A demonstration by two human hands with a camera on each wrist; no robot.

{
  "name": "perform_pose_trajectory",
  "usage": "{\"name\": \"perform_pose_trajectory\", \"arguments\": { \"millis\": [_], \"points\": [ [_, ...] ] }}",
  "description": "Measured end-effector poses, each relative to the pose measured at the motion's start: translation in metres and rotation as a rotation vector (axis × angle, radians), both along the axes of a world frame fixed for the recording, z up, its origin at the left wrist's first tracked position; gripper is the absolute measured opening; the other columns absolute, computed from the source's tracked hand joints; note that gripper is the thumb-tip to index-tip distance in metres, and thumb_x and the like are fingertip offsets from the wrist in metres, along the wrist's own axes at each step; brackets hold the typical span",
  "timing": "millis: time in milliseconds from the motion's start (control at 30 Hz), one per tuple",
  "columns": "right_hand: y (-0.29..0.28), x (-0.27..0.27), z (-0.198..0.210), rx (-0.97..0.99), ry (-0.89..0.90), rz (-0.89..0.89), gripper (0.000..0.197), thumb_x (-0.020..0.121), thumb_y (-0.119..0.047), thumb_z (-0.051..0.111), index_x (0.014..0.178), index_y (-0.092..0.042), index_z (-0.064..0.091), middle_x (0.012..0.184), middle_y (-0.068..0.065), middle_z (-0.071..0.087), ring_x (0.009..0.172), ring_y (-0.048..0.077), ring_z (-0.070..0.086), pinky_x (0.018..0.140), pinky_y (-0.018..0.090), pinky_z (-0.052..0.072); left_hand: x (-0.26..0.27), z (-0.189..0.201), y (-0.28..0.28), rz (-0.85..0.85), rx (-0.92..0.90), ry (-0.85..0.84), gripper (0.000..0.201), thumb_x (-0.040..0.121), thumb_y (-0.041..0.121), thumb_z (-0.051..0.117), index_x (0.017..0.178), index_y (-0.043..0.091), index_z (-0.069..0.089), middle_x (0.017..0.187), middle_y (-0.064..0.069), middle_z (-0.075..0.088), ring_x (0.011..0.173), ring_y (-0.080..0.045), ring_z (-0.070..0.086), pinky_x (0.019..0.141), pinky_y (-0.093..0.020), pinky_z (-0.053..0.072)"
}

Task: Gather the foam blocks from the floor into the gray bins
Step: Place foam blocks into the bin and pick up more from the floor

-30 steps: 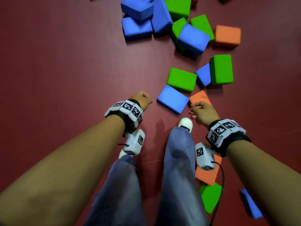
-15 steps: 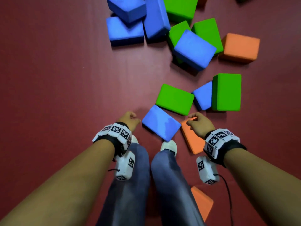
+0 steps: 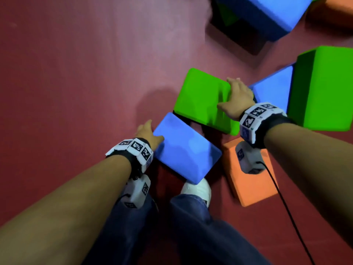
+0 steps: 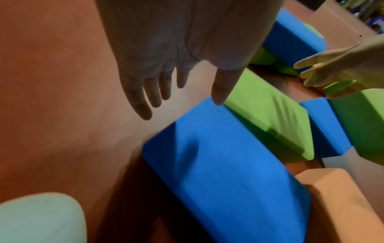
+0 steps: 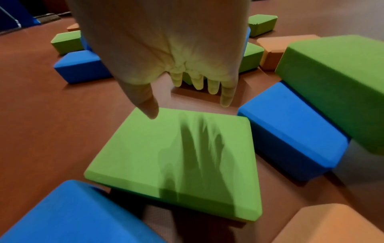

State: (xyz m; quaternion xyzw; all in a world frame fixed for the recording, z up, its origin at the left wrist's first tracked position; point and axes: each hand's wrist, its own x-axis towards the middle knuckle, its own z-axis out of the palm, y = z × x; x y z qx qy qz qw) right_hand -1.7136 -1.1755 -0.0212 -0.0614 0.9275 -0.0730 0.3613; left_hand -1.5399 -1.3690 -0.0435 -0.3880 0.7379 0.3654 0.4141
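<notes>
Head view: my hands are both spread flat
Left hand point(image 3: 148, 133): thumb on blue block point(image 3: 186, 150)
Right hand point(image 3: 237, 96): over green block point(image 3: 202, 100)
Blocks: both on the floor point(image 3: 76, 73)

No readable text, brand, number or sign appears in any view. The only markings are black-and-white square coded patterns, with no letters or digits to read: on the left wrist band point(image 3: 134, 147) at lower centre-left of the head view, on the right wrist band point(image 3: 257, 116) at centre-right, and on the white camera units hanging beneath each, left camera unit point(image 3: 136, 192) and right camera unit point(image 3: 246, 157). The foam blocks and floor carry no lettering.
</notes>
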Motion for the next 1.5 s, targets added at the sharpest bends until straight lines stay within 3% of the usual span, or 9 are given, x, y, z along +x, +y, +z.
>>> {"name": "perform_pose_trajectory", "arguments": {
  "millis": [167, 300, 400, 467, 567, 800, 1200, 1333, 1500],
  "points": [
    [0.0, -0.003, -0.031, 0.1, 0.016, 0.033, 0.105, 0.075, -0.024, 0.073, 0.152, -0.026, 0.001, 0.15, 0.009, 0.029, 0.139, 0.033, 0.022, 0.113, 0.05, 0.024, 0.016, -0.039, 0.003, 0.113, 0.142, -0.001, 0.068, 0.07, 0.038, 0.077, 0.123, 0.013, 0.042, 0.111, -0.005, 0.056, 0.101, -0.025, 0.056, 0.083, -0.031, 0.045],
    [-0.011, 0.014, -0.039, 0.224, 0.034, 0.13, 0.115, 0.066, -0.039, 0.079, 0.151, -0.026, 0.002, 0.135, 0.012, 0.036, 0.125, 0.034, 0.032, 0.103, 0.048, 0.034, 0.013, -0.037, 0.009, 0.238, 0.126, 0.048, 0.058, 0.074, 0.029, 0.078, 0.098, 0.015, 0.027, 0.076, 0.001, 0.043, 0.065, -0.018, 0.043, 0.053, -0.028, 0.032],
    [-0.022, 0.006, -0.044, 0.153, 0.174, 0.111, 0.103, 0.058, -0.037, 0.085, 0.141, -0.015, 0.029, 0.144, 0.013, 0.028, 0.133, 0.032, 0.028, 0.109, 0.048, 0.028, 0.01, -0.025, 0.011, 0.242, 0.18, 0.024, 0.077, 0.053, 0.041, 0.081, 0.099, 0.018, 0.025, 0.087, -0.001, 0.043, 0.074, -0.019, 0.044, 0.055, -0.027, 0.032],
    [-0.032, -0.004, -0.048, 0.056, 0.127, 0.078, 0.103, 0.052, -0.039, 0.088, 0.136, -0.016, 0.033, 0.149, 0.01, 0.028, 0.139, 0.029, 0.024, 0.115, 0.055, 0.014, 0.011, -0.018, 0.007, 0.223, 0.211, 0.022, 0.092, 0.046, 0.041, 0.083, 0.117, 0.022, 0.027, 0.115, -0.006, 0.047, 0.096, -0.022, 0.05, 0.073, -0.027, 0.041],
    [-0.037, -0.003, -0.045, 0.102, 0.056, 0.11, 0.12, 0.044, -0.051, 0.089, 0.141, -0.025, 0.025, 0.136, 0.011, 0.039, 0.128, 0.033, 0.034, 0.11, 0.054, 0.023, 0.017, -0.015, 0.001, 0.08, 0.232, -0.069, 0.123, 0.04, 0.051, 0.083, 0.143, 0.032, 0.017, 0.137, -0.005, 0.039, 0.121, -0.027, 0.046, 0.101, -0.036, 0.041],
    [-0.052, 0.029, 0.012, 0.023, -0.011, 0.099, 0.097, 0.044, -0.04, 0.091, 0.122, -0.014, 0.04, 0.115, 0.012, 0.048, 0.112, 0.035, 0.048, 0.093, 0.041, 0.042, 0.026, 0.028, -0.005, 0.004, 0.152, -0.049, 0.086, 0.053, 0.035, 0.087, 0.12, 0.015, 0.038, 0.12, -0.009, 0.05, 0.106, -0.029, 0.053, 0.087, -0.039, 0.049],
    [-0.107, 0.075, 0.314, -0.357, 0.314, 0.37, 0.124, 0.053, -0.051, 0.081, 0.148, -0.04, 0.002, 0.127, 0.008, 0.047, 0.106, 0.036, 0.057, 0.08, 0.046, 0.053, 0.04, 0.28, -0.103, 0.615, -0.182, 0.233, 0.114, 0.06, 0.026, 0.084, 0.146, 0.032, 0.009, 0.136, -0.018, 0.036, 0.123, -0.039, 0.043, 0.104, -0.046, 0.037],
    [-0.147, 0.098, 0.427, -0.405, 0.326, 0.442, 0.098, 0.06, -0.053, 0.078, 0.136, -0.043, 0.017, 0.116, 0.005, 0.046, 0.102, 0.034, 0.059, 0.075, 0.043, 0.051, 0.072, 0.394, -0.14, 0.781, -0.207, 0.371, 0.11, 0.057, 0.024, 0.086, 0.142, 0.031, 0.016, 0.135, -0.016, 0.038, 0.121, -0.036, 0.046, 0.103, -0.046, 0.039],
    [-0.193, 0.153, 0.542, -0.607, 0.339, 0.438, 0.09, 0.061, -0.035, 0.083, 0.135, -0.017, 0.036, 0.129, 0.006, 0.046, 0.11, 0.032, 0.057, 0.083, 0.041, 0.048, 0.167, 0.553, -0.165, 0.922, -0.307, 0.591, 0.114, 0.039, 0.035, 0.078, 0.138, 0.031, 0.022, 0.13, -0.01, 0.043, 0.116, -0.031, 0.048, 0.099, -0.041, 0.042]
  ]
}}
